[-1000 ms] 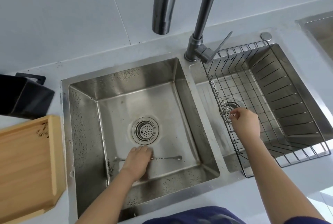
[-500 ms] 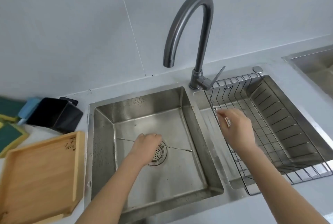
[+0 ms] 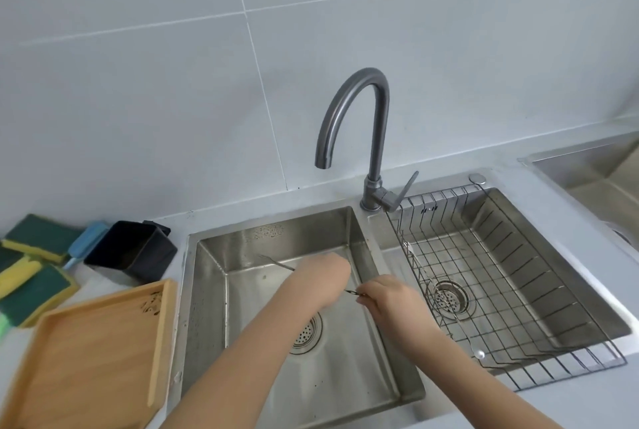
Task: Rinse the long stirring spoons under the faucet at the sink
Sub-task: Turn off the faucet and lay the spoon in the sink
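so the left hand (image 3: 323, 281) is gripping a long stirring spoon (image 3: 276, 262) over the left sink basin (image 3: 345, 380), right hand (image 3: 387, 300) pinching its other end just beside, faucet (image 3: 356, 124) sitting above both

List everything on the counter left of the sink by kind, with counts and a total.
Green-and-yellow sponges: 3 in view, though the pile is cut off at the frame edge
Blue-handled tool: 1
Black container: 1
Wooden tray: 1
Total: 6
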